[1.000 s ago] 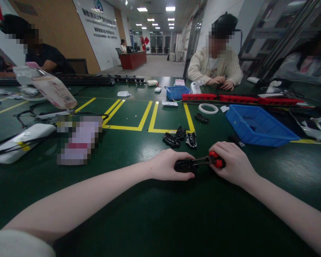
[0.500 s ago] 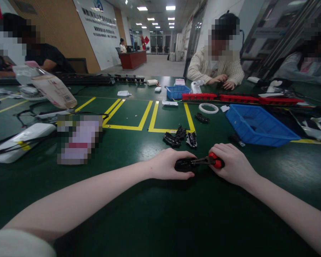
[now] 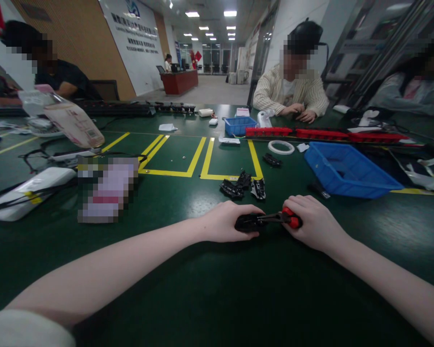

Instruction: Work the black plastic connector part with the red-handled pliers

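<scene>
The black part [image 3: 246, 222] pinched in the left hand [image 3: 222, 222] could be scratched by slipping pliers [image 3: 279, 217] grasped in the right hand [image 3: 314, 220].

A glossy black moulded part [image 3: 246, 223] is gripped in the left hand [image 3: 227, 221], and red-handled dark metal pliers [image 3: 292, 217] are held in the right hand [image 3: 313, 221], their nose pointed at the part. Just beyond the hands, three crumpled-looking black pieces [image 3: 231, 188] are spread on the dark green desk [image 3: 202, 299]. Beyond the right hand, a rectangular blue plastic bin [image 3: 361, 185] and a flat white ring [image 3: 282, 152] are placed.
</scene>
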Demonstrator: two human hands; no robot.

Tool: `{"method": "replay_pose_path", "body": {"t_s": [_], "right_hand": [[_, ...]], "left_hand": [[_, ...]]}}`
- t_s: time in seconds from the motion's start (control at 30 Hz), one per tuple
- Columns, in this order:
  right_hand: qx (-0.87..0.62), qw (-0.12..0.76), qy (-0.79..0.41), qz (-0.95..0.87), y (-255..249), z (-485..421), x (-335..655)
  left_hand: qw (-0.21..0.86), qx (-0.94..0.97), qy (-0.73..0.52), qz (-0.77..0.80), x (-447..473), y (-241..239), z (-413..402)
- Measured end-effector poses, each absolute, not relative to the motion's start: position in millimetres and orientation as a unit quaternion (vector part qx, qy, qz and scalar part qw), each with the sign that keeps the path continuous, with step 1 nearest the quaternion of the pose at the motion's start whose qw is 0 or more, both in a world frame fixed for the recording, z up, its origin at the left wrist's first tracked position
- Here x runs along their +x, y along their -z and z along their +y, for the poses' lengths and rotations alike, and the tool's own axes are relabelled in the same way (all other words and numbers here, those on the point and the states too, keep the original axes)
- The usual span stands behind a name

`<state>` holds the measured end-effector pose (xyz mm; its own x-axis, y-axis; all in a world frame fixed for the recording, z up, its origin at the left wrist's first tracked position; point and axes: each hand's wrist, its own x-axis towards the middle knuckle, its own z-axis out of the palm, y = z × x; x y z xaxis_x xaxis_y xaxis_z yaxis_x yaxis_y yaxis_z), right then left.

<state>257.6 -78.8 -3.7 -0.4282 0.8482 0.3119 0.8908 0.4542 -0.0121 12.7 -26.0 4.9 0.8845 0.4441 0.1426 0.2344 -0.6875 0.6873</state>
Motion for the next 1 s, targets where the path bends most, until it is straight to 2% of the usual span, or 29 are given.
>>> {"method": "replay_pose_path", "body": {"t_s": [0.8, 1.0], "right_hand": [[-0.503, 0.113, 0.083, -0.853, -2.7, -78.1, 259.6], [-0.506, 0.105, 0.115, -0.848, -2.8, -82.8, 258.0]], "left_hand": [[0.320, 0.921, -0.116, 0.190, 14.2, -10.3, -29.1], [0.304, 0.926, -0.107, 0.196, 14.9, -9.4, -28.8]]}}
